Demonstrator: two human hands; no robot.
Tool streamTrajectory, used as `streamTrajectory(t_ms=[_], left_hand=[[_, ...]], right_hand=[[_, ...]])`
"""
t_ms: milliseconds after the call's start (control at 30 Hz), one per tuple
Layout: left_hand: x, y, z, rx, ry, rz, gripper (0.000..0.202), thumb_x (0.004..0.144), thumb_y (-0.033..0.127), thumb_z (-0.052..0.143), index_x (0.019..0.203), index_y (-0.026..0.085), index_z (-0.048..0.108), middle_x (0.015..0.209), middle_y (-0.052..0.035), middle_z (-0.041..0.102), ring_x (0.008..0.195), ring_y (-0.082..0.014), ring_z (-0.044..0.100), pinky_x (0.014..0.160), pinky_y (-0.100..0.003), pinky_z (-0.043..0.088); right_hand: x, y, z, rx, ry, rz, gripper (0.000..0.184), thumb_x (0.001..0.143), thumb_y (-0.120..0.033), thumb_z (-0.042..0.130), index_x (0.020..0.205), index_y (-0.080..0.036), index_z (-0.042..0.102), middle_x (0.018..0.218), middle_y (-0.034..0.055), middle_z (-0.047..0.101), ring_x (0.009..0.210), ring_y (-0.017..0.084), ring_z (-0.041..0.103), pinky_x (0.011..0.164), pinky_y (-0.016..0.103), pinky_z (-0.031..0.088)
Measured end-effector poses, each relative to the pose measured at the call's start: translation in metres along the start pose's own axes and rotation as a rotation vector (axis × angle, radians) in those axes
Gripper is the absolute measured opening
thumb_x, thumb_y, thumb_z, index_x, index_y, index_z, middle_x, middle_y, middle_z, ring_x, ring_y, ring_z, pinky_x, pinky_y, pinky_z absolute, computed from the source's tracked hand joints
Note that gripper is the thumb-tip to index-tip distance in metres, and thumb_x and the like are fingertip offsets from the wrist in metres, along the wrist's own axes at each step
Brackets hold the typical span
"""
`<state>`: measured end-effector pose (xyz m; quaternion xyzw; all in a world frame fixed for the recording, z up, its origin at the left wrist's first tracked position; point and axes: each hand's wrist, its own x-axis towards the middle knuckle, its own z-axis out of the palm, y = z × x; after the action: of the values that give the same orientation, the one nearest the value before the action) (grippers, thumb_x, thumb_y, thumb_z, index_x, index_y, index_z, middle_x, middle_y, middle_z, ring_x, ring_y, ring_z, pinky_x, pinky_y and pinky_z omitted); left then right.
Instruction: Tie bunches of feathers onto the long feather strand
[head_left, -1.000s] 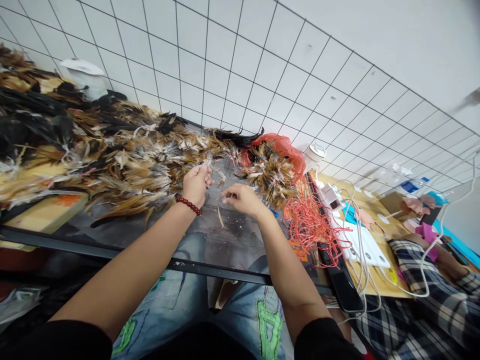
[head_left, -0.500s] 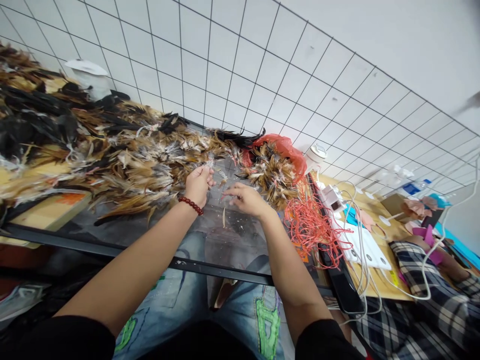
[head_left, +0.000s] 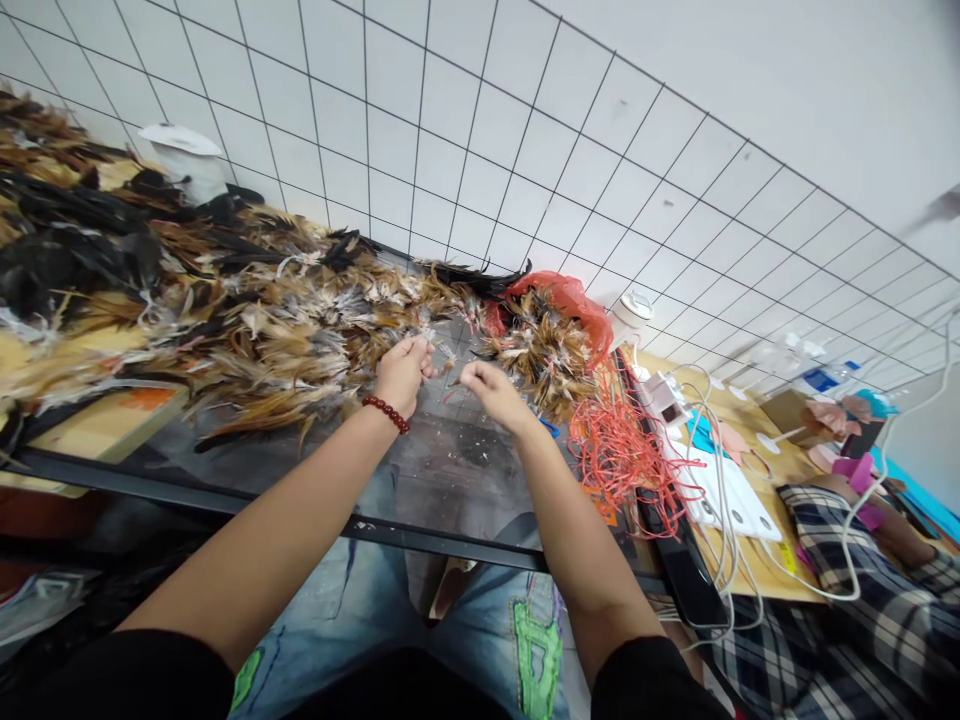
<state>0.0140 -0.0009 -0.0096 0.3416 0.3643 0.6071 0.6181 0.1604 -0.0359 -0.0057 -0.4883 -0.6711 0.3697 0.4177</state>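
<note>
My left hand (head_left: pixel 403 376), with a dark red bead bracelet (head_left: pixel 386 411) at the wrist, is closed with thumb and fingers pinched. Pale feathers (head_left: pixel 426 331) show at its fingertips. My right hand (head_left: pixel 496 394) is closed too, just to the right and apart from the left; what its fingertips pinch is too small to make out. Both hover over the dark tabletop (head_left: pixel 465 480), which is dotted with pale scraps. Brown and white feather bunches (head_left: pixel 285 345) lie left of my left hand. Another feather bunch (head_left: pixel 551 345) sits beyond my right hand.
Tangled red string (head_left: pixel 622 450) lies right of my right forearm, near a red plastic bag (head_left: pixel 570 300). A black phone (head_left: pixel 690 580), white cables (head_left: pixel 724 520) and a white power strip (head_left: pixel 731 500) are further right. A wire grid (head_left: pixel 450 130) stands behind. A person's plaid sleeve (head_left: pixel 832 540) shows at right.
My right hand has gone from loosely spread fingers to a closed pinch. A pale feather that was below the hands no longer shows there. My left hand stays almost in place.
</note>
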Motion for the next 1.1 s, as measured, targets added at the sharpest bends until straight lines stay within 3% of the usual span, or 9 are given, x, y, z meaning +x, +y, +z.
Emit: streamTrajectory(t_ms=[67,167,333,467,633,833,967,1100], left_hand=[[-0.001,-0.002,0.0,0.022,-0.06,0.005,0.02,0.082,0.027,0.061,0.067,0.015,0.056,0.048,0.0061,0.043,0.043,-0.0058,0.042,0.05,-0.018,0.043],[-0.002,-0.005,0.001,0.059,-0.139,-0.003,0.019,0.081,0.028,0.063,0.068,0.015,0.059,0.053,0.0032,0.049,0.047,-0.0071,0.049,0.05,-0.019,0.042],[-0.002,-0.006,0.001,0.065,-0.116,0.036,0.021,0.08,0.031,0.065,0.068,0.014,0.059,0.053,0.0037,0.049,0.046,-0.0069,0.048,0.05,-0.019,0.041],[-0.005,-0.007,0.005,0.078,-0.159,-0.005,0.021,0.08,0.029,0.065,0.067,0.013,0.059,0.056,0.0021,0.053,0.048,-0.007,0.05,0.049,-0.019,0.041],[-0.01,-0.009,0.008,0.042,-0.178,-0.043,0.019,0.08,0.026,0.066,0.068,0.013,0.06,0.063,0.0005,0.057,0.051,-0.0066,0.052,0.052,-0.018,0.043],[-0.01,-0.006,0.005,-0.019,-0.242,-0.161,0.022,0.082,0.026,0.064,0.066,0.013,0.056,0.059,0.0008,0.055,0.05,-0.0082,0.053,0.05,-0.02,0.044],[-0.011,-0.003,0.004,0.008,-0.334,-0.246,0.021,0.081,0.026,0.065,0.067,0.013,0.057,0.06,-0.0017,0.058,0.051,-0.0096,0.055,0.046,-0.02,0.043],[-0.012,-0.004,0.003,0.029,-0.436,-0.35,0.019,0.079,0.023,0.068,0.068,0.012,0.058,0.069,-0.0052,0.063,0.057,-0.0104,0.06,0.053,-0.021,0.048]], right_hand=[[0.003,0.001,0.001,0.324,0.147,0.129,0.028,0.078,-0.043,0.06,0.068,-0.02,0.047,0.061,-0.0052,0.044,0.057,0.009,0.038,0.057,0.021,0.033],[0.003,-0.004,0.0,0.6,0.164,0.244,0.036,0.07,-0.048,0.067,0.065,-0.02,0.045,0.058,-0.0059,0.041,0.052,0.007,0.034,0.05,0.019,0.029],[0.002,-0.013,-0.006,0.637,0.235,0.269,0.036,0.067,-0.042,0.073,0.061,-0.02,0.045,0.055,-0.0063,0.04,0.05,0.006,0.032,0.046,0.018,0.027],[0.003,-0.014,0.003,0.699,0.267,0.316,0.033,0.067,-0.038,0.072,0.062,-0.019,0.046,0.053,-0.0069,0.039,0.048,0.006,0.032,0.045,0.017,0.026],[0.002,-0.019,0.02,0.828,0.207,0.383,0.021,0.076,-0.029,0.066,0.065,-0.017,0.053,0.053,-0.0057,0.044,0.048,0.006,0.034,0.044,0.018,0.027],[0.002,-0.023,0.018,0.927,0.153,0.455,0.021,0.084,-0.032,0.062,0.071,-0.016,0.057,0.06,-0.0022,0.053,0.047,0.006,0.034,0.044,0.019,0.028],[0.005,-0.015,0.014,0.928,0.258,0.485,0.031,0.082,-0.036,0.066,0.062,-0.018,0.05,0.051,-0.004,0.046,0.047,0.008,0.039,0.045,0.02,0.03],[0.006,-0.006,0.014,0.876,0.37,0.409,0.032,0.076,-0.039,0.07,0.065,-0.018,0.049,0.049,-0.0057,0.045,0.047,0.008,0.042,0.045,0.02,0.031]])
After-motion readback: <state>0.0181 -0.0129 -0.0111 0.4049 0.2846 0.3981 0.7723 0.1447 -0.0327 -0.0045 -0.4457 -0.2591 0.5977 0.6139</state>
